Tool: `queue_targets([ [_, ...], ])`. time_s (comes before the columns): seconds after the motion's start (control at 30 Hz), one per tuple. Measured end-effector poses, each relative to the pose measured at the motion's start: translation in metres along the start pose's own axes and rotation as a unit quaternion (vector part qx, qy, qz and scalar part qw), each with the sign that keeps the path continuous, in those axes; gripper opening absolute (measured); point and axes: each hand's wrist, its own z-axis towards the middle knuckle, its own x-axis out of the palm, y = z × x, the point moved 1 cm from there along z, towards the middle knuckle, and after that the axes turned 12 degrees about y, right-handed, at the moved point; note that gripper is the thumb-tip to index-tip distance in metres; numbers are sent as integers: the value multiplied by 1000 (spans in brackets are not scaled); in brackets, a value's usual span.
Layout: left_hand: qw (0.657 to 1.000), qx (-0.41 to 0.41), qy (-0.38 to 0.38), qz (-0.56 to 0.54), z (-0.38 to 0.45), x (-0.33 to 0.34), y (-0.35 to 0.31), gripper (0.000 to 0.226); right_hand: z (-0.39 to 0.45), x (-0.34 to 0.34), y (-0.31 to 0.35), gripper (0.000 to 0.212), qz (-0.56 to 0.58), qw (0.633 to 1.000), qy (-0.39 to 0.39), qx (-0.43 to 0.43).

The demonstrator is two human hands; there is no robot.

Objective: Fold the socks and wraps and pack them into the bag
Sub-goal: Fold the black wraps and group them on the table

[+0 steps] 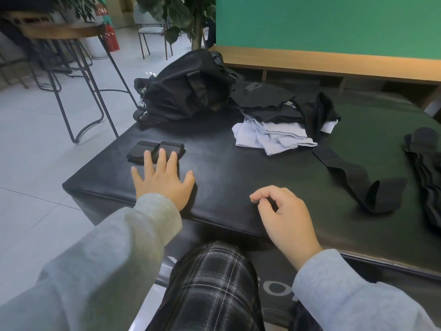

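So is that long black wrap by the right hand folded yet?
Not yet. The wrap lies spread out in a wavy strip on the mat, unlike the two folded bundles under the left hand's fingertips.

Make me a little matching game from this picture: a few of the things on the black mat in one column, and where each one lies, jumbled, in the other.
Things:
1. bag
2. folded wraps
3. sock pile
4. loose wrap

Places:
A. under the fingertips of the left hand
B. far left end of the mat, by the stools
C. stretched out flat, right of the right hand
D. middle of the mat, right of the bag

Pairs: 1-B, 2-A, 3-D, 4-C
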Motion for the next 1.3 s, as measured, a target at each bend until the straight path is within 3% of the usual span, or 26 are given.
queue_targets([
  [0.4,1000,-1,-7,-10,16,-7,8,64,-1,1,1,29,12,1000,3,-3],
  [0.73,989,128,-11,70,-33,11,-41,65,-5,0,7,22,21,999,-12,31],
  [0.87,981,174,-20,83,-61,26,-72,61,-25,-10,4,24,170,982,-42,64],
  [0.97,974,210,-23,79,-77,36,-88,60,-48,-15,-5,24,248,957,-112,99],
  [1.03,972,220,-20,80,-85,42,-97,73,-60,-23,-10,23,262,941,-189,103],
  [1.17,964,255,-28,72,-100,52,-113,78,-70,-55,-25,24,181,921,-339,61],
  [1.3,950,306,-31,60,-111,64,-126,67,-71,-68,-48,20,125,902,-405,84],
])
